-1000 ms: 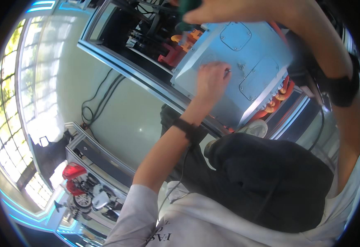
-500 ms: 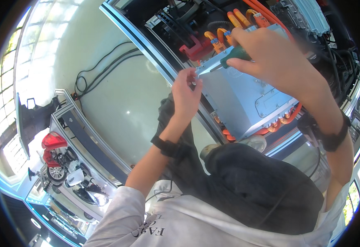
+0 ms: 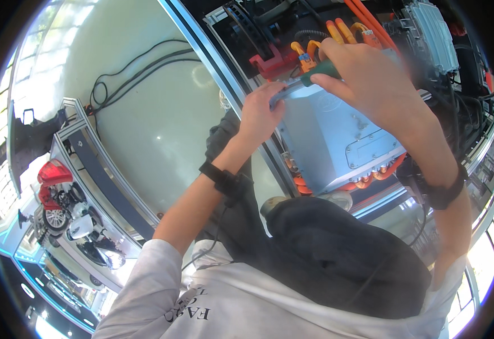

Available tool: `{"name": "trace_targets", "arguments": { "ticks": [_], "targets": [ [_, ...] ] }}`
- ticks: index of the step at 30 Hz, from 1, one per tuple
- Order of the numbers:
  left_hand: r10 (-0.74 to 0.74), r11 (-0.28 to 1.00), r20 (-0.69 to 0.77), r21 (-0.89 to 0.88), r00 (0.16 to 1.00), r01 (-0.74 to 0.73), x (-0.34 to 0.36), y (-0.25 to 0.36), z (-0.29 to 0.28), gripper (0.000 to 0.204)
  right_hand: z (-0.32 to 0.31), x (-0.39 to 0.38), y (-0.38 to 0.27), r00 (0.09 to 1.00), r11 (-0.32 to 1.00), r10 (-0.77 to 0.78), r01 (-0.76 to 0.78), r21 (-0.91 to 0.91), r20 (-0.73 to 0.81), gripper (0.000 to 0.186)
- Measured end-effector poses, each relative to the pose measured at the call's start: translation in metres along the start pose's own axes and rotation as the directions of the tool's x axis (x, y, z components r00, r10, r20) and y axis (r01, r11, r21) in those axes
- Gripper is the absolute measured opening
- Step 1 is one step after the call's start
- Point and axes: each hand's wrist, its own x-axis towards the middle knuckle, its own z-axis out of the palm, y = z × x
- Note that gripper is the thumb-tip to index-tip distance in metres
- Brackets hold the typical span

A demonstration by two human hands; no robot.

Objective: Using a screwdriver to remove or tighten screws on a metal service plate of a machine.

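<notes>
My right hand (image 3: 365, 85) grips a green-handled screwdriver (image 3: 321, 72) over the upper-left edge of a silver metal housing (image 3: 326, 135). The screwdriver's shaft points left and down toward my left hand (image 3: 261, 113). My left hand has its fingers curled together at that corner of the housing, around the screwdriver's tip or something small that I cannot make out. Orange cables with connectors (image 3: 342, 29) stand along the housing's far side, and more orange cables (image 3: 343, 185) curve under its near side. A red part (image 3: 267, 65) lies beyond the left hand.
An aluminium frame rail (image 3: 213, 62) runs left of the housing. Black cables (image 3: 134, 73) lie on the pale floor. A motorcycle model with red panels (image 3: 55, 192) sits on a framed stand at left. A finned metal unit (image 3: 428, 37) is at upper right. My legs (image 3: 337, 254) are below.
My right hand came down from the top edge with the screwdriver onto the housing's edge. My left hand moved left and up to that corner and closed further. The view turned, shifting surroundings.
</notes>
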Motion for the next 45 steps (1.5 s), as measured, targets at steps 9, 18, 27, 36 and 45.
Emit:
{"name": "trace_targets", "arguments": {
  "ticks": [9,18,27,36,45],
  "targets": [
    [0.007,0.999,0.01,-0.037,1.0,-0.007,0.002,-0.001,-0.001,0.034,-0.001,0.005,-0.006,0.997,0.993,-0.075,0.075,-0.096,0.002,0.033],
    [0.09,0.987,-0.045,-0.128,0.995,-0.095,0.002,0.015,-0.001,0.03,0.002,0.001,-0.029,0.976,0.973,-0.202,0.209,-0.098,0.084,0.026],
    [0.183,0.972,0.399,-0.21,0.899,-0.105,0.023,0.036,0.003,0.017,-0.008,0.011,-0.032,0.841,0.945,0.267,-0.324,0.043,0.47,0.018],
    [0.366,0.882,0.043,-0.334,0.93,-0.332,0.007,0.03,0.036,0.022,-0.005,0.025,-0.033,-0.041,-0.243,0.374,-0.969,0.055,0.927,0.016],
    [0.467,0.859,0.261,-0.362,0.845,-0.363,0.041,0.039,0.028,0.019,-0.002,0.06,-0.038,-0.363,-0.193,0.373,-0.93,-0.311,0.854,0.017]
  ]
}}
